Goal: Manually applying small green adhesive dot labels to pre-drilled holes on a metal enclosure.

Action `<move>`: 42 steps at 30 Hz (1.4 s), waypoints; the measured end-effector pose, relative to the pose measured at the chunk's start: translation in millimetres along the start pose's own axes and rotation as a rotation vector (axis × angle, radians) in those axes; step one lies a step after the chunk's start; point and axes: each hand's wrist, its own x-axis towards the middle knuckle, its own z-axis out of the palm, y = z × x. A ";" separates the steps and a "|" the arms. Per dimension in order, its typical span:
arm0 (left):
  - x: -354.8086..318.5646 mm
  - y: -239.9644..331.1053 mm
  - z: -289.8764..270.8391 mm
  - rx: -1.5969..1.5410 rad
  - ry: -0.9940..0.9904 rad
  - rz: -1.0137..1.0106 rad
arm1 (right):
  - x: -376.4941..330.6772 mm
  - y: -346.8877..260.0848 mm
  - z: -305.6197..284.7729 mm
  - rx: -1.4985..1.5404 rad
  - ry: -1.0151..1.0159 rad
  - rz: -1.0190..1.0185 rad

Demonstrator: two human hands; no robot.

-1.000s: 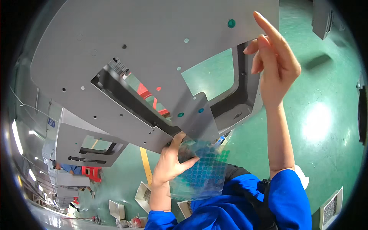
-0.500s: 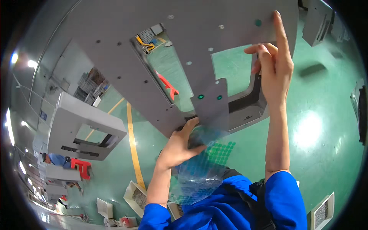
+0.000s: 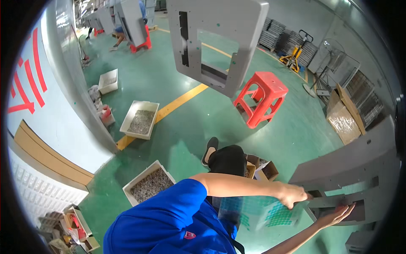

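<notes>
A large grey panel housing (image 3: 385,186) with rectangular cut-outs stands at my right. My left hand (image 3: 292,194) reaches across to its near edge, fingers closed, with a clear sheet of round green stickers (image 3: 279,213) hanging from it. The fingertips at the panel are partly hidden. My right hand (image 3: 338,215) lies against the panel by the lower cut-out, fingers stretched out and holding nothing visible.
A second grey housing (image 3: 249,46) stands ahead, with a red stool (image 3: 267,86) beside it. White bins of small parts (image 3: 170,174) and open cartons (image 3: 270,172) sit on the green floor. A yellow pallet truck (image 3: 292,57) is at the far right.
The view has swung left, bringing the stool and bins into sight and putting the panel at the right edge. My right index finger has left the panel's upper part; that hand is now lower.
</notes>
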 end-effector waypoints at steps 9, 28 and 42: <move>-92.8 -43.7 -4.4 -0.291 0.321 -0.148 | 67.3 141.1 -18.0 -0.027 -0.077 0.098; -190.5 -77.9 -33.2 -0.196 1.060 -0.378 | -248.0 -34.2 115.5 0.845 -1.132 1.080; -133.1 -219.5 -189.4 -0.008 1.431 -0.513 | -284.8 -51.6 96.2 0.501 -1.298 0.848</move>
